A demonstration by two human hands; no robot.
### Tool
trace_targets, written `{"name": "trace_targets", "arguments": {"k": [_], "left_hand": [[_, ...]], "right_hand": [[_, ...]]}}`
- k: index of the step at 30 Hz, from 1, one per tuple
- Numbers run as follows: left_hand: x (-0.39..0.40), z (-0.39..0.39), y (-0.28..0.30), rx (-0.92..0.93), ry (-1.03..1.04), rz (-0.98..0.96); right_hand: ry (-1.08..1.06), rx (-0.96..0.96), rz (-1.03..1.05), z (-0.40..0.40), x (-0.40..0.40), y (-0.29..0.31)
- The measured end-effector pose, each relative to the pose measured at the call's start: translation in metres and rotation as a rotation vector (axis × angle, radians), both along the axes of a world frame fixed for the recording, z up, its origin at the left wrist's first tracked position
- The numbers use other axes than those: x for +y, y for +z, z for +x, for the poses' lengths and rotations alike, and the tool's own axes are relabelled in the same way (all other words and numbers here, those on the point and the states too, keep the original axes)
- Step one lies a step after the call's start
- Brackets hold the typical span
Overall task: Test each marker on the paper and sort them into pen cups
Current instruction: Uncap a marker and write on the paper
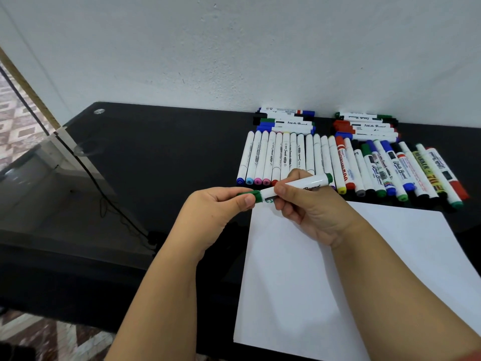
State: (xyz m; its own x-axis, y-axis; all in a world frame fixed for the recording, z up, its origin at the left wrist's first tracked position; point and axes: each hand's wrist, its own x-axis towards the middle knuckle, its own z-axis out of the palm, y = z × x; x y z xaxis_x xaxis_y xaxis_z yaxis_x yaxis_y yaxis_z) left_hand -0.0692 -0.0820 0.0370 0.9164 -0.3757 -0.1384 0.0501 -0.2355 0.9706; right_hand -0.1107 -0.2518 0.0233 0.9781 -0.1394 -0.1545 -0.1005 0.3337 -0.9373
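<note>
Black table (pixel 161 157) against a white wall (pixel 260 48). One white paper (pixel 338 282) lies near the front edge. Behind it a long row of markers (pixel 286 157) and two stacked piles (pixel 286 121); exact count unclear. Right hand (pixel 309 207) grips a green marker (pixel 307 185) above the paper's far corner; left hand (pixel 216 212) pinches its green cap (pixel 256 196).
</note>
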Motion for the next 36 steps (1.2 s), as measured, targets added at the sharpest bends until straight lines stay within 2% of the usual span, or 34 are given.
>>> {"name": "trace_targets", "arguments": {"k": [10, 14, 18, 20, 22, 24, 26, 29, 32, 36], "left_hand": [[-0.001, -0.001, 0.001, 0.035, -0.005, 0.022], [-0.001, -0.003, 0.006, 0.010, 0.039, -0.004], [0.003, -0.007, 0.013, -0.063, 0.113, 0.080], [0.005, -0.010, 0.017, -0.086, 0.138, 0.123], [0.003, -0.016, 0.023, -0.099, 0.134, 0.160], [-0.004, -0.022, 0.028, -0.116, 0.106, 0.196], [-0.013, -0.028, 0.037, -0.129, 0.070, 0.207], [-0.031, -0.036, 0.050, -0.149, 0.010, 0.168], [-0.056, -0.047, 0.058, -0.186, -0.124, 0.149], [-0.101, -0.060, 0.047, -0.318, -0.325, 0.353]], "right_hand": [[0.050, -0.012, 0.030, 0.002, 0.000, 0.000], [-0.008, 0.022, 0.050, 0.003, 0.002, 0.007], [-0.142, 0.130, 0.031, 0.001, -0.008, 0.020], [-0.234, 0.198, -0.177, -0.004, -0.015, 0.029], [-0.279, 0.219, -0.608, -0.010, -0.017, 0.036], [-0.276, 0.106, -1.004, -0.017, -0.015, 0.043], [-0.214, -0.059, -1.244, -0.027, -0.011, 0.049], [-0.133, -0.172, -1.474, -0.044, -0.018, 0.051], [-0.231, -0.128, -1.595, -0.066, -0.045, 0.059], [-0.389, 0.014, -1.588, -0.102, -0.092, 0.080]]}}
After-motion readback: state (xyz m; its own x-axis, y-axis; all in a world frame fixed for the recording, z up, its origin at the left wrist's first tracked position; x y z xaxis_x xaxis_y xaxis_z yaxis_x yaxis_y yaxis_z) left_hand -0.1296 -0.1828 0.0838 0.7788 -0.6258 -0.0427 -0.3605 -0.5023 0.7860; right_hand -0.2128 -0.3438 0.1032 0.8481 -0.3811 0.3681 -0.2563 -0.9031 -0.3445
